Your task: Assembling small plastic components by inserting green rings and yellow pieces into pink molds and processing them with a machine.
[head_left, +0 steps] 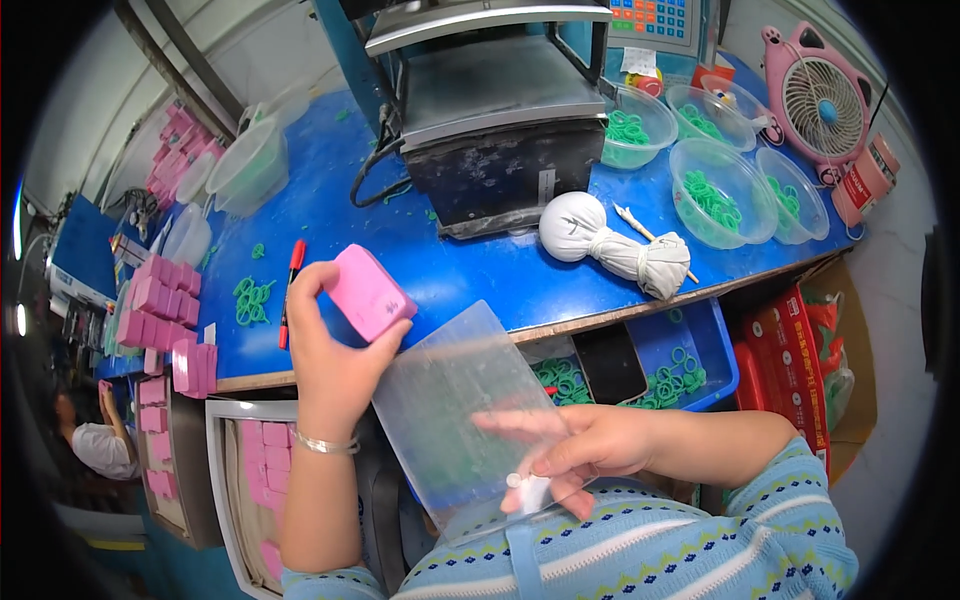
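Observation:
My left hand [335, 350] is raised over the front edge of the blue bench, fingers and thumb wrapped round a pink block [368, 292] with rounded corners and a small dark mark on its face. In front of my body, my right hand [560, 455] grips a clear plastic sheet [450, 390], thumb on the near side and some fingers showing through it. A small white thing [530, 492] is by the right fingertips; its kind is unclear. Just left of the pink block, a red marker pen [292, 290] lies on the bench beside loose green rings [252, 300].
A black-and-metal machine [500, 130] stands at the bench's back. A tied white cloth bundle [615, 245] lies before it. Plastic bowls of green rings [715, 200] and a pink fan [820, 95] are right. Stacked pink blocks [160, 300] stand left; a blue bin [700, 350] sits below the edge.

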`<state>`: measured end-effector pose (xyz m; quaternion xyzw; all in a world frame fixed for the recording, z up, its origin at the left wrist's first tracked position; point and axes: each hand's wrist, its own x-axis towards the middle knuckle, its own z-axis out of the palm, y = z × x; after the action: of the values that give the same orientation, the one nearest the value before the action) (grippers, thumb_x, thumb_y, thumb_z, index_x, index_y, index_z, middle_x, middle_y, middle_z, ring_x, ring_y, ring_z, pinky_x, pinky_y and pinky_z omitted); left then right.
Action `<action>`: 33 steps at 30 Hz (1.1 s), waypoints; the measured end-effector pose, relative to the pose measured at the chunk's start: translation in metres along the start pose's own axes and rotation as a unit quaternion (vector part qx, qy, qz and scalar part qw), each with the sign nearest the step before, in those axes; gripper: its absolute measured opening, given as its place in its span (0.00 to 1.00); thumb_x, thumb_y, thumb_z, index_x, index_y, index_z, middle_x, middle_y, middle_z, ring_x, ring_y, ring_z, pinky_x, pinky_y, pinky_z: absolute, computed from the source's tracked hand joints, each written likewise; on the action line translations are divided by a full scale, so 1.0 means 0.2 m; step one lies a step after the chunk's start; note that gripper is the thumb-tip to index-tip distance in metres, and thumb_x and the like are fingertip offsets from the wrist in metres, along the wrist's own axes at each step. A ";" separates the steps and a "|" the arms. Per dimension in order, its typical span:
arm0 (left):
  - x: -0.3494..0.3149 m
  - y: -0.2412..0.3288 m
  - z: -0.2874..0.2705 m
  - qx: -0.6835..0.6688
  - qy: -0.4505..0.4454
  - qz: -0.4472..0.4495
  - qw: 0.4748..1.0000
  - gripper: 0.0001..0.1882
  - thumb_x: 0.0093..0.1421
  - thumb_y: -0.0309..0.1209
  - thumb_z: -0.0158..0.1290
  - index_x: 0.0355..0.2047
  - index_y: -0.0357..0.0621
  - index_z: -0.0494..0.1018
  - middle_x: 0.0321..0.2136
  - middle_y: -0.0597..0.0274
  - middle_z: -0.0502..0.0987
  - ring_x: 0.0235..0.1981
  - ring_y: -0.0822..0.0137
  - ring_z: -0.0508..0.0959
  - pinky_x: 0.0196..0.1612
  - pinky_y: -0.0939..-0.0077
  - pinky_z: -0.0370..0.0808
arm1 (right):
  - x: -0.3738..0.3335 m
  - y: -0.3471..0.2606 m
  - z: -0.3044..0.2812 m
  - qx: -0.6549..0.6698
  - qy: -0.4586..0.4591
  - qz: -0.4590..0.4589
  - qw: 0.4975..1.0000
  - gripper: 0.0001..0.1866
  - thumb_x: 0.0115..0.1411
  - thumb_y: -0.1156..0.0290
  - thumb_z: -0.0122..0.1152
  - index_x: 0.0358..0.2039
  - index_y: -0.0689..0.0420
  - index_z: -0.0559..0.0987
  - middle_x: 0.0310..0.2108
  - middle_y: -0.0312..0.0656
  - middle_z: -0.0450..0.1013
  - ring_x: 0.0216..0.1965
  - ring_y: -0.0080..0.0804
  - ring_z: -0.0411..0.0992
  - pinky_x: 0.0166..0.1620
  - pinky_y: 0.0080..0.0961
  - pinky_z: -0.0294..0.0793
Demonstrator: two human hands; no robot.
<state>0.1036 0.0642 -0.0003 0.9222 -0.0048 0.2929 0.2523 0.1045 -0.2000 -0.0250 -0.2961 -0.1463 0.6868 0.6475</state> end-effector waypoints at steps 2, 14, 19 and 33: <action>-0.07 0.08 -0.04 -0.109 0.019 0.095 0.989 0.37 0.33 0.31 0.68 0.44 0.43 0.62 0.47 0.49 0.66 0.49 0.51 0.66 0.51 0.62 0.65 | 0.02 0.01 -0.02 -0.017 -0.025 -0.024 0.999 0.39 0.62 0.72 0.46 0.64 0.50 0.33 0.45 0.54 0.70 0.23 0.29 0.74 0.28 0.20 0.74; -0.27 0.29 -0.12 -0.033 0.024 0.283 0.958 0.33 0.37 0.40 0.68 0.44 0.57 0.66 0.57 0.49 0.57 0.57 0.33 0.58 0.56 0.39 0.58 | 0.02 0.06 -0.08 -0.397 0.076 -0.171 0.898 0.12 0.63 0.69 0.47 0.43 0.61 0.70 0.29 0.39 0.73 0.31 0.24 0.72 0.37 0.24 0.71; -0.26 0.28 -0.10 -0.046 0.051 0.308 0.949 0.34 0.39 0.40 0.67 0.47 0.53 0.65 0.57 0.46 0.57 0.57 0.35 0.58 0.55 0.43 0.60 | 0.00 0.07 -0.08 -0.422 0.085 -0.167 0.887 0.12 0.62 0.69 0.47 0.44 0.61 0.69 0.27 0.39 0.73 0.31 0.25 0.72 0.36 0.24 0.71; -0.06 -0.02 0.07 0.073 0.004 -0.061 0.995 0.30 0.47 0.37 0.59 0.48 0.34 0.63 0.48 0.45 0.66 0.49 0.47 0.64 0.54 0.59 0.60 | -0.30 -0.31 0.30 0.072 0.026 -0.212 0.974 0.30 0.57 0.80 0.40 0.60 0.65 0.47 0.45 0.74 0.63 0.17 0.47 0.74 0.17 0.25 0.73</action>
<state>0.1020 0.0584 -0.0185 0.9355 0.0740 0.2800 0.2022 0.1178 -0.2406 0.0703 -0.2288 -0.1387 0.5345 0.8017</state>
